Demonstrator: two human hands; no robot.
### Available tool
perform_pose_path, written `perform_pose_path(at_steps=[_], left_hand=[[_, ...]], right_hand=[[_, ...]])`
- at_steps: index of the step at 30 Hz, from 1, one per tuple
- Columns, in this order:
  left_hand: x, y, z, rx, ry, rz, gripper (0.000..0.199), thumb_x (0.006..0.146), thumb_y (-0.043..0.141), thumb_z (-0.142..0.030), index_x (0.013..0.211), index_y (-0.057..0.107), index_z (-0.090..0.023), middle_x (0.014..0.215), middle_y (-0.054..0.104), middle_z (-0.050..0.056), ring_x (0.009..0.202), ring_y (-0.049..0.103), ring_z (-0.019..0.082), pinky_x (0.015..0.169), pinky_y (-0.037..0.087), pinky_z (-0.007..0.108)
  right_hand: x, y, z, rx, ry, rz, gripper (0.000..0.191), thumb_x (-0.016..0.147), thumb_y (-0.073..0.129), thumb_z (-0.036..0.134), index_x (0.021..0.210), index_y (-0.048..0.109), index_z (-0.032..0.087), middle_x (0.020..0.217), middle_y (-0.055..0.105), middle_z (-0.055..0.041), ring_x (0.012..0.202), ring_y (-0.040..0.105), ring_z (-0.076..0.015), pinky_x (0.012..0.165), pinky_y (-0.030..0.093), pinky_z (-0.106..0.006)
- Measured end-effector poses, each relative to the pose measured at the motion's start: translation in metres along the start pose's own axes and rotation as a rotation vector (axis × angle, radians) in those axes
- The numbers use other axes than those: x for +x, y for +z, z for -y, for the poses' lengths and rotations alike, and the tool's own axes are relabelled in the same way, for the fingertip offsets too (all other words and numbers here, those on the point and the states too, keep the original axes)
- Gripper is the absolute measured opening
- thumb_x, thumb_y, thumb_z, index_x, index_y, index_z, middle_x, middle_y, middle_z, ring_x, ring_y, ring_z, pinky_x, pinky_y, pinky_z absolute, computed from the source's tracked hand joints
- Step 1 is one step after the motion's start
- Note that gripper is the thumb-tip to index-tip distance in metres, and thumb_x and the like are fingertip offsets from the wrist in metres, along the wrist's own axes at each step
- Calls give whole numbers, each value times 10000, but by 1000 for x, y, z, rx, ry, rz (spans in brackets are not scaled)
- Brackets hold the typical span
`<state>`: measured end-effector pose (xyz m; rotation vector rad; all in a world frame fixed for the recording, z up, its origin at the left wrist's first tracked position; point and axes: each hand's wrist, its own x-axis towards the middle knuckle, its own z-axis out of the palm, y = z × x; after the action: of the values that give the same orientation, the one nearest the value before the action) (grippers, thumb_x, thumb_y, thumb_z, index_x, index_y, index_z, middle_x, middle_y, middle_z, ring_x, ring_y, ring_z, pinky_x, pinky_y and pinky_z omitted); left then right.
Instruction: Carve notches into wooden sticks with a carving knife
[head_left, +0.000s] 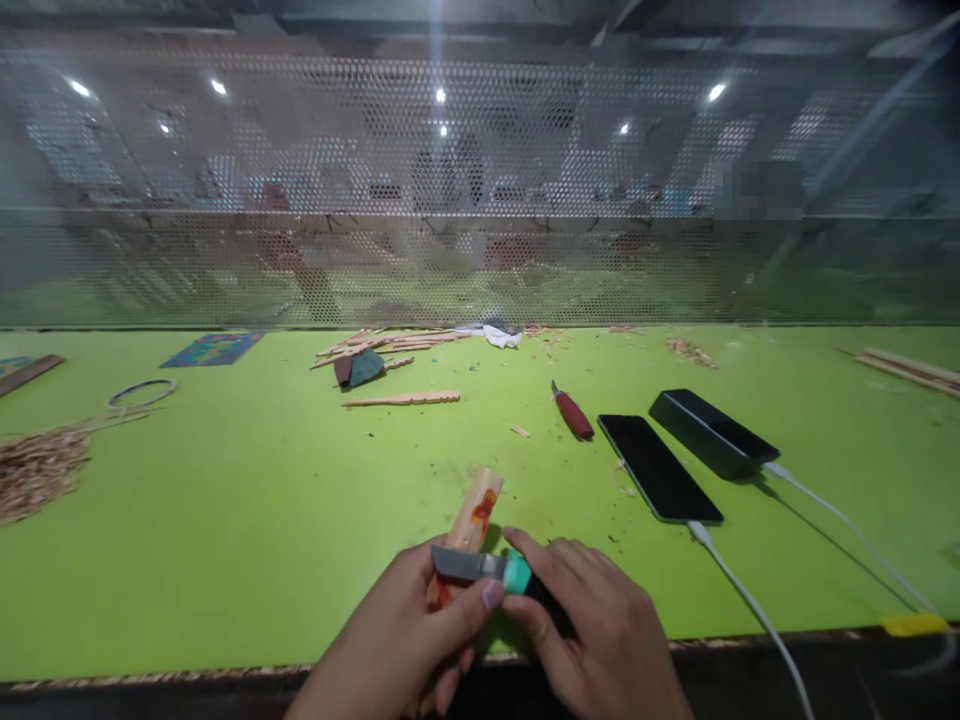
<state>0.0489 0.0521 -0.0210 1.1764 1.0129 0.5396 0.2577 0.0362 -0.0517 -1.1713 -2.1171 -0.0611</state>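
At the near edge of the green table, my left hand [409,625] is closed around a short piece of wood [471,517] with reddish-brown stains. My right hand [596,620] grips a carving knife [469,565] by its black and turquoise handle. The knife's flat blade lies across the wood, pointing left, and my left thumb presses close by the blade's base. The lower end of the wood is hidden by my left hand.
Farther off lie a red-handled knife [574,413], a carved stick [405,399], a pile of carved sticks [420,340] and sandpaper-like pieces [364,368]. Right stand a phone [660,470] and a black power bank [712,432], both cabled. Wood shavings [41,470] lie left; a perforated screen [480,180] closes the back.
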Motion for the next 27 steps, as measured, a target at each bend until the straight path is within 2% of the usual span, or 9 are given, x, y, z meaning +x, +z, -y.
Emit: perform_pose_path(at_steps=[5,8,13,19,24,27], left_hand=[[-1,8,-9,33,33,-44,537,917,601,-723,891,542,-190,496,541,-71,326,382,49,326,265,129],[-1,11,-9,50,48,-87,555,933,550,-746,863,525,-196,493,525,-71,330,393,52,334,273,132],[0,8,-6,34,52,-42,535,948,547,-728,878,532,-199,447,494,-83,303,342,57,316,258,147],[-7,9,-6,17,-6,-55,561,892,603,-765,854,514,-212,482,522,-73,328,373,63,330,268,156],[-7,7,-7,12,7,-55,566,892,595,-771,877,519,-210,472,492,-88,331,355,63,344,275,159],[-4,6,-6,-14,4,-40,566,888,604,-770,900,518,-210,469,481,-96,323,332,60,331,252,158]], right_hand=[[6,5,2,-26,97,-134,385,1095,493,469,1305,660,192,868,731,-49,742,672,-217,663,472,-324],[8,8,3,-47,106,-162,391,1098,493,465,1281,668,167,871,737,-54,756,677,-218,679,467,-320],[6,12,6,-123,120,-218,418,1092,495,500,1288,674,176,859,734,-45,748,666,-218,715,448,-329],[13,16,5,-234,345,-346,478,1090,444,566,1214,717,194,877,754,-60,763,685,-238,670,442,-330],[11,16,3,-223,320,-354,461,1089,461,554,1226,702,185,936,758,-58,819,701,-235,716,459,-326],[6,12,2,-197,259,-289,440,1094,468,526,1247,683,173,900,743,-49,798,693,-227,710,466,-323]])
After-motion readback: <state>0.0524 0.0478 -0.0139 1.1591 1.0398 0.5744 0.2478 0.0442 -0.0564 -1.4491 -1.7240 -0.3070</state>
